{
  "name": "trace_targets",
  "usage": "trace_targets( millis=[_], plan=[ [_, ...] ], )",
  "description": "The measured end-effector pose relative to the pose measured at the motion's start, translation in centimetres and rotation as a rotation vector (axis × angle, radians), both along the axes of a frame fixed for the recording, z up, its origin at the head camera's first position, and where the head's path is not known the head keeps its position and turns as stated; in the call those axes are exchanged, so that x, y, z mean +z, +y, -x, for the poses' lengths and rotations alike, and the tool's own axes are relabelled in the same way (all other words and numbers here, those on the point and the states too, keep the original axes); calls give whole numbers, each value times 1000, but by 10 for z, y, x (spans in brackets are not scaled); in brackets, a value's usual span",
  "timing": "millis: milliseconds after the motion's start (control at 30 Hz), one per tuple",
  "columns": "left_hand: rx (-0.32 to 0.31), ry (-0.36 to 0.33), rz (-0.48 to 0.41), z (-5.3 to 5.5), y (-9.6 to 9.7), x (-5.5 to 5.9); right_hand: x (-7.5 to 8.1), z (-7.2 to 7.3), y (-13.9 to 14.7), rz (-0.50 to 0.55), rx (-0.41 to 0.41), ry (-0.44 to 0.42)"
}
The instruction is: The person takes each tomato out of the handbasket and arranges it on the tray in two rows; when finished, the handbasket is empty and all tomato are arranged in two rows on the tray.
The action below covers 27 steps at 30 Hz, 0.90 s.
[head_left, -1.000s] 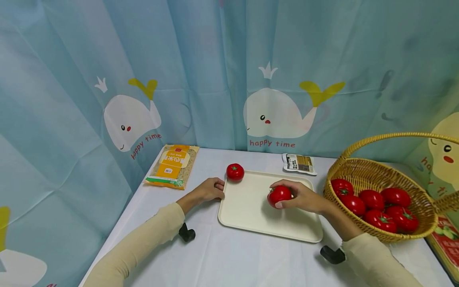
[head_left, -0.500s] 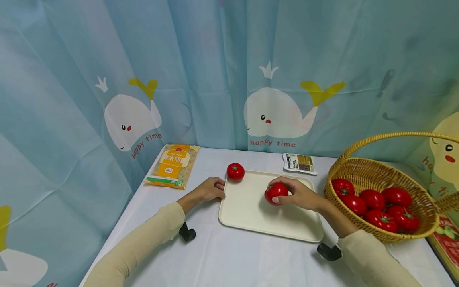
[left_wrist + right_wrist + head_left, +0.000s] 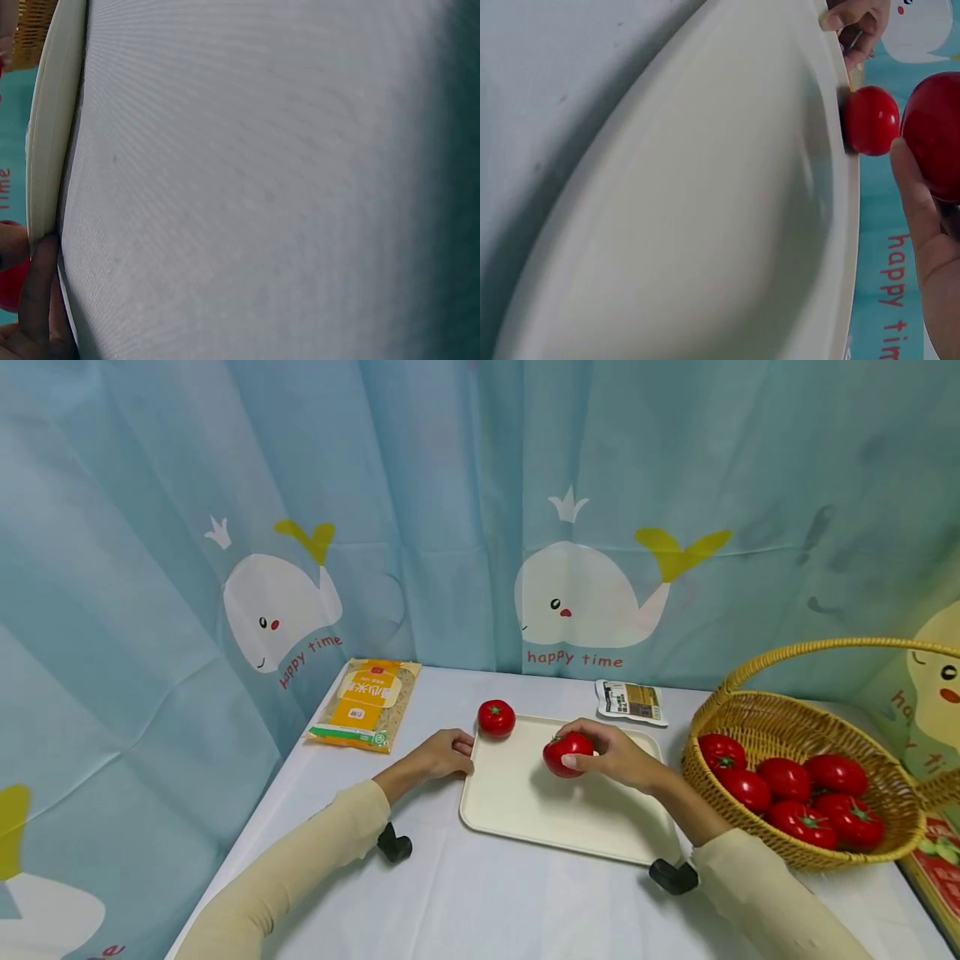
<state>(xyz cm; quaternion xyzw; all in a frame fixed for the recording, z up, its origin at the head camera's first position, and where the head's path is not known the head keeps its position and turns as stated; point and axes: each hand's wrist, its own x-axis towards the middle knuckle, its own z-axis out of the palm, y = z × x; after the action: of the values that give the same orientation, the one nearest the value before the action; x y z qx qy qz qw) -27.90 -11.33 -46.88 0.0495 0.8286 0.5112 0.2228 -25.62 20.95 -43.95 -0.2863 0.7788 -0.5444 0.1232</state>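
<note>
In the head view my right hand (image 3: 617,757) grips a red tomato (image 3: 567,754) above the cream tray (image 3: 555,827). The right wrist view shows the thumb along the side of this held tomato (image 3: 934,135), which hangs clear of the tray. At the tray's left edge, my left hand (image 3: 444,753) pinches the rim. The left wrist view has the thumb on one side of the rim and fingers (image 3: 37,289) on the other. A second tomato (image 3: 497,718) sits at the tray's far left corner, close to the left hand.
A wicker basket (image 3: 780,714) with a tall handle holds several tomatoes at the right. Behind the tray lies a small white and brown packet (image 3: 632,702). A yellow grain bag (image 3: 365,704) is at the back left. A whale-print curtain (image 3: 450,610) closes off the back.
My right hand has carried the tomato a little leftward over the tray. The left hand stays on the rim, and the corner tomato keeps its place.
</note>
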Motion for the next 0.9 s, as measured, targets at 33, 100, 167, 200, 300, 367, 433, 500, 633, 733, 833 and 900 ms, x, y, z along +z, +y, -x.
trace_targets(
  millis=[33, 100, 167, 200, 300, 367, 433, 500, 633, 733, 833, 900],
  plan=[
    [-1, -1, 1, 0, 0, 1, 0, 1, -1, -1, -2, -1],
    [0, -6, 9, 0, 0, 2, 0, 2, -4, -7, -6, -6],
    [2, -9, 16, 0, 1, 1, 0, 3, -7, -8, -8, -11],
    [7, -15, 14, 0, 1, 1, 0, 3, -8, -8, -10, -15],
    [12, -14, 15, 1, 1, -1, -1, 4, -12, -8, -15, -22],
    [15, -11, 13, 0, 1, -1, -2, 5, -14, -6, -19, -27],
    [18, -11, 11, 0, 1, -1, -3, 6, -15, -5, -24, -32],
    [19, -12, 11, 0, 1, -1, -4, 7, -15, -7, -28, -29],
    [17, -13, 9, 1, 1, -1, -6, 9, -15, -23, -24, -6],
    [15, -7, 2, 1, 0, -2, -6, 11, -15, -34, -13, 7],
    [16, -4, 1, 1, 0, -3, -6, 13, -17, -50, -12, 11],
    [18, -2, 4, 0, 0, -3, -7, 15, -18, -63, -17, 6]
  ],
)
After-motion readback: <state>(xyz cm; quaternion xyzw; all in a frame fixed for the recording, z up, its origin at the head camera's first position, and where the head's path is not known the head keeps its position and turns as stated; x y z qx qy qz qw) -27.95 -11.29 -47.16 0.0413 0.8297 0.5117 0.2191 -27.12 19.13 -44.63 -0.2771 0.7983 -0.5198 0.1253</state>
